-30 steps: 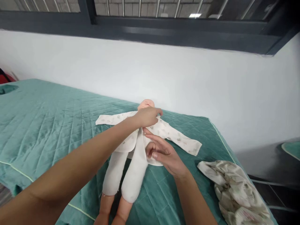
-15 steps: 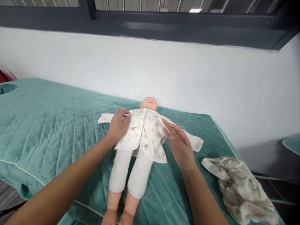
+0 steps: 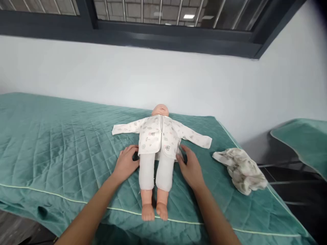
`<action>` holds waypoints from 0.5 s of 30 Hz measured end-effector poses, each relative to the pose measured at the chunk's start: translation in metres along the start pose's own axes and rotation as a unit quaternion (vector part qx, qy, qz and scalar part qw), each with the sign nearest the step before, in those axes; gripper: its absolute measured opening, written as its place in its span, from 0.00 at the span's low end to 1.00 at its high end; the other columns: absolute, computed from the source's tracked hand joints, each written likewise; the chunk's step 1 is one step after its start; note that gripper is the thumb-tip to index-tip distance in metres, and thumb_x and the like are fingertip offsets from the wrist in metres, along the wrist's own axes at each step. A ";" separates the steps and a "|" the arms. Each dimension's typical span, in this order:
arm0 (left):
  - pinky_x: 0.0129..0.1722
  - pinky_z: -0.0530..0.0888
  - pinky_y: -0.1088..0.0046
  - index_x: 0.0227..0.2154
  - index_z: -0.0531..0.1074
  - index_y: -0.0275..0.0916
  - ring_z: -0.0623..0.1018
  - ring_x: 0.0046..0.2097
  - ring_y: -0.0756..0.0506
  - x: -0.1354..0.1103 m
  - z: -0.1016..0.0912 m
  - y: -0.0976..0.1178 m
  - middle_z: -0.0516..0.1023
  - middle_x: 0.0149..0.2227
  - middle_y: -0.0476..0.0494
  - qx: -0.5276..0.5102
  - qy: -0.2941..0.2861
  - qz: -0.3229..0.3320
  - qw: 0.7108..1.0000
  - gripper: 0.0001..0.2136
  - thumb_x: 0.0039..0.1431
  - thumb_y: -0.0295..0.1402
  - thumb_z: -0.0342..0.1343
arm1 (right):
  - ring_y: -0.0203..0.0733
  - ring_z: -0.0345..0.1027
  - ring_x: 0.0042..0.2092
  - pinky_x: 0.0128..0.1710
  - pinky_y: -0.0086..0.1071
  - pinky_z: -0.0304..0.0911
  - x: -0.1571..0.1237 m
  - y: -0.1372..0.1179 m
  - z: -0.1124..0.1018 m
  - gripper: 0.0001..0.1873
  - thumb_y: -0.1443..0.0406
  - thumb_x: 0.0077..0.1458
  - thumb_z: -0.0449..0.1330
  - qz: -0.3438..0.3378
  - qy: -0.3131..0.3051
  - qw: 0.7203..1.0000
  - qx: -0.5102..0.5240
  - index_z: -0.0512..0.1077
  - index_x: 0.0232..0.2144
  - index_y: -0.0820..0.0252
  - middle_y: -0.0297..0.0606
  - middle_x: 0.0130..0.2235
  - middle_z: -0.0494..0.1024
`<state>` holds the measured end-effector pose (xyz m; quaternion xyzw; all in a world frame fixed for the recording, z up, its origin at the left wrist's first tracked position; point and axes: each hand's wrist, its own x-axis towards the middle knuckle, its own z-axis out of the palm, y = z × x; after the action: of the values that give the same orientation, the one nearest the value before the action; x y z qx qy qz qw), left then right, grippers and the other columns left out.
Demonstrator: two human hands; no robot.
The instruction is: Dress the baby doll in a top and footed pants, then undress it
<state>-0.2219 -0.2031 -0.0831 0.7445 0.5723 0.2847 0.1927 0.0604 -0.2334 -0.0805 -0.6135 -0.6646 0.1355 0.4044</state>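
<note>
A baby doll (image 3: 147, 173) lies on its back with its feet toward me, its legs white to below the knee. It wears a white printed baby shirt (image 3: 150, 134), buttoned near the chest, with both sleeves spread outward. At the shirt's lower left edge, my left hand (image 3: 126, 162) has its fingers and thumb curled in on the side hem; the fingertips are partly hidden. My right hand (image 3: 190, 167) pinches the lower right side of the shirt between thumb and fingers.
A crumpled pale cloth (image 3: 242, 170) lies to the right on the green quilted bed cover (image 3: 76, 146). Behind the bed stands a white wall (image 3: 114, 75) under a dark window frame (image 3: 153, 37). Another green-covered surface (image 3: 304, 139) is at the far right.
Both hands have moved from the shirt's upper sides down to its lower side edges. The doll now lies straighter, its shirt front flatter and its sleeves more evenly spread. The view has shifted.
</note>
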 end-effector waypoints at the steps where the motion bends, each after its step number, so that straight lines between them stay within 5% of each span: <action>1: 0.53 0.67 0.55 0.41 0.74 0.42 0.73 0.55 0.37 0.001 0.001 0.000 0.75 0.56 0.43 0.021 0.001 0.003 1.000 0.09 0.57 0.31 0.54 | 0.54 0.68 0.58 0.58 0.54 0.62 -0.008 -0.002 0.000 0.24 0.61 0.62 0.55 -0.004 0.003 0.999 -0.046 0.65 0.60 0.58 0.47 0.57 0.74; 7: 0.50 0.67 0.55 0.42 0.77 0.43 0.73 0.52 0.36 0.007 0.002 -0.002 0.76 0.53 0.43 0.067 0.011 0.030 0.997 0.12 0.61 0.31 0.49 | 0.53 0.70 0.48 0.49 0.48 0.66 -0.019 -0.013 0.004 0.21 0.63 0.60 0.55 -0.013 0.015 0.993 -0.118 0.68 0.55 0.60 0.46 0.46 0.77; 15: 0.51 0.70 0.61 0.36 0.76 0.40 0.75 0.47 0.41 -0.001 -0.008 -0.006 0.78 0.42 0.44 -0.146 -0.009 0.055 0.988 0.11 0.63 0.36 0.49 | 0.44 0.69 0.36 0.41 0.39 0.66 -0.025 -0.011 -0.001 0.13 0.64 0.60 0.54 0.000 0.007 1.000 -0.008 0.73 0.46 0.58 0.37 0.35 0.76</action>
<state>-0.2321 -0.2028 -0.0809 0.7412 0.4807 0.3689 0.2888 0.0510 -0.2592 -0.0817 -0.6176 -0.6630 0.1253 0.4041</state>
